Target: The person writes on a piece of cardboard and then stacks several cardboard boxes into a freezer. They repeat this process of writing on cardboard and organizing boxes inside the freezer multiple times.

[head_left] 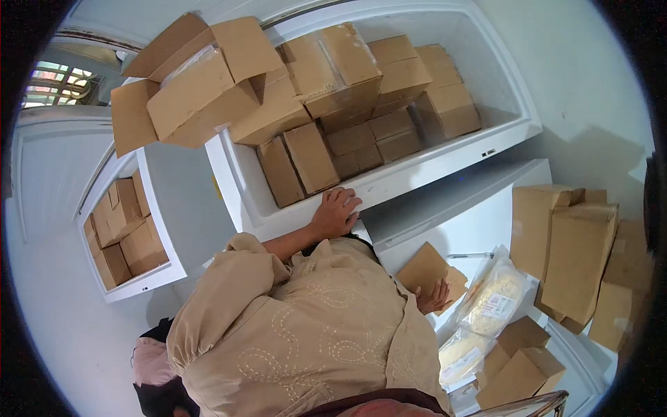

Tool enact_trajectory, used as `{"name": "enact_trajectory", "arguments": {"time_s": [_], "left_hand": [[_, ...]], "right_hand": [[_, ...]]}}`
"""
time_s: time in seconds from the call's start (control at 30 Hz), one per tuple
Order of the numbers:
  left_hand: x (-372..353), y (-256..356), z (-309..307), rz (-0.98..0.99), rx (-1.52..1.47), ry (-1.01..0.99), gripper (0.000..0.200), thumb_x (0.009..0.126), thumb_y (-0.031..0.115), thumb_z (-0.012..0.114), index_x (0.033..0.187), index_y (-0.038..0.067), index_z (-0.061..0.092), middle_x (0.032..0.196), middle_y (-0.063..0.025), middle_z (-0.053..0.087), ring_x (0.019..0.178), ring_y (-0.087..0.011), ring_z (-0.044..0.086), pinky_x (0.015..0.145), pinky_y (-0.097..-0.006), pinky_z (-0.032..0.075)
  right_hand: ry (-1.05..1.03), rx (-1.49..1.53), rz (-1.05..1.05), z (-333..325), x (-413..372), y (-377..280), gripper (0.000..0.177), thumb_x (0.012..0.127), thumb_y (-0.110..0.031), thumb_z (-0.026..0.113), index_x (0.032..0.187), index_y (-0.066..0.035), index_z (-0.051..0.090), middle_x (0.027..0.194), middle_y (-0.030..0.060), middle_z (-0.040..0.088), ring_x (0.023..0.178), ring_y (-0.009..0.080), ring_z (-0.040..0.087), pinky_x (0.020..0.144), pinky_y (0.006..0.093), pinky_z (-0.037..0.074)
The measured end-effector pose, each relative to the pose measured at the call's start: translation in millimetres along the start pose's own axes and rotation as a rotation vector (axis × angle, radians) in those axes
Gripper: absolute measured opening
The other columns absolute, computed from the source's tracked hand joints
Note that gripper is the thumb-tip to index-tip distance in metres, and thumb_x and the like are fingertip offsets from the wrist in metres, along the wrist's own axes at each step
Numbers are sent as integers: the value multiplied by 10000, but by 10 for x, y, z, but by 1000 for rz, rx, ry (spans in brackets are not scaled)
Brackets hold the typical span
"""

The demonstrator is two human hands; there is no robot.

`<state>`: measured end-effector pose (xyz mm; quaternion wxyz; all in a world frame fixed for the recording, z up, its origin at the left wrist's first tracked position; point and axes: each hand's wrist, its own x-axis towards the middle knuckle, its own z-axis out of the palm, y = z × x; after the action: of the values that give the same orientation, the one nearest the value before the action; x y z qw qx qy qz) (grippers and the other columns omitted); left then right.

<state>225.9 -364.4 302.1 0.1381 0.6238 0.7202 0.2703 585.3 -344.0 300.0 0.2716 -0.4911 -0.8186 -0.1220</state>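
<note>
My left hand (335,211) rests on the front rim of the white chest freezer (431,169), its fingers bent over the edge and nothing seen in them. Cardboard boxes (310,158) fill much of the freezer just beyond it. To the right, my right hand (433,297) lies with fingers spread on a flat brown cardboard piece (425,267), on a white surface (445,240). A pen (470,256) lies beside the cardboard. Next to that are clear plastic packs (495,302) with pale contents and white labels.
An open carton (198,97) sits atop boxes at the freezer's left corner. A second freezer (174,274) with boxes stands at the left. Tall cartons (577,257) stand at the right, and an open box (517,368) lies at the lower right.
</note>
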Motion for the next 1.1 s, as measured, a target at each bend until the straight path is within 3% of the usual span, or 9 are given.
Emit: {"name": "enact_trajectory", "arguments": {"time_s": [0.47, 0.53, 0.6, 0.67, 0.7, 0.77, 0.9, 1.0, 1.1], "left_hand": [[74, -250, 10, -19, -213, -33, 288, 794, 180, 633, 1062, 100, 561, 1013, -82, 533, 1009, -285, 463, 869, -456, 357], [236, -476, 82, -637, -750, 287, 296, 805, 156, 614, 1075, 64, 538, 954, -71, 548, 985, -264, 470, 848, -451, 377], [284, -1250, 332, -1071, -699, 244, 366, 812, 116, 573, 1160, 29, 502, 1042, -106, 535, 1048, -271, 466, 898, -434, 394], [345, -1501, 406, -1401, -436, 221, 483, 801, 94, 546, 1265, 8, 445, 1222, -183, 480, 1171, -317, 434, 979, -418, 386], [204, -1650, 443, -1403, -438, 220, 483, 801, 94, 546, 1265, 8, 445, 1222, -183, 480, 1171, -317, 434, 979, -418, 386], [-167, -2020, 620, -802, -40, -252, 667, 714, 170, 629, 1316, -18, 415, 1357, -241, 410, 1259, -397, 397, 1065, -415, 322], [-263, -2082, 638, -642, 37, -300, 617, 713, 166, 638, 1278, -9, 463, 1356, -248, 399, 1217, -415, 427, 1032, -433, 364], [-225, -2163, 589, -630, -3, -196, 576, 659, 91, 622, 1222, 13, 531, 1240, -239, 523, 1177, -392, 469, 998, -435, 399], [-285, -2445, 751, -665, -38, -171, 417, 675, 66, 630, 1088, 10, 615, 962, -174, 654, 930, -308, 617, 845, -403, 486]], "right_hand": [[-40, -83, 104, 11, -103, 23, 518, 895, -442, 466, 1266, -81, 470, 1255, 113, 538, 1230, 308, 450, 1103, 557, 63], [-3, -96, 177, -1, -84, -15, 506, 895, -436, 468, 1247, -75, 489, 1244, 120, 540, 1228, 308, 450, 1105, 555, 63], [-18, -91, 189, -15, -106, -5, 513, 896, -448, 467, 1244, -71, 492, 1243, 120, 540, 1227, 306, 450, 1104, 555, 65], [-30, -76, 196, 13, -108, 7, 522, 897, -459, 467, 1241, -67, 495, 1242, 121, 539, 1226, 305, 450, 1102, 555, 68], [-47, -59, 179, 21, -107, 10, 529, 899, -464, 465, 1244, -65, 492, 1245, 120, 538, 1226, 303, 450, 1101, 555, 68], [-66, -53, 154, -2, -57, 23, 536, 900, -470, 462, 1247, -63, 489, 1247, 120, 538, 1226, 301, 450, 1099, 554, 69], [-90, -28, 190, -68, 12, -88, 504, 907, -423, 458, 1254, -60, 486, 1252, 128, 537, 1229, 314, 443, 1095, 551, 74], [-131, 5, 218, -120, 139, -161, 481, 905, -384, 465, 1255, -54, 480, 1252, 138, 536, 1230, 338, 434, 1092, 550, 75], [-153, 112, 258, -161, 192, -240, 481, 884, -351, 501, 1245, -34, 475, 1269, 154, 513, 1233, 352, 418, 1078, 563, 96]]}}
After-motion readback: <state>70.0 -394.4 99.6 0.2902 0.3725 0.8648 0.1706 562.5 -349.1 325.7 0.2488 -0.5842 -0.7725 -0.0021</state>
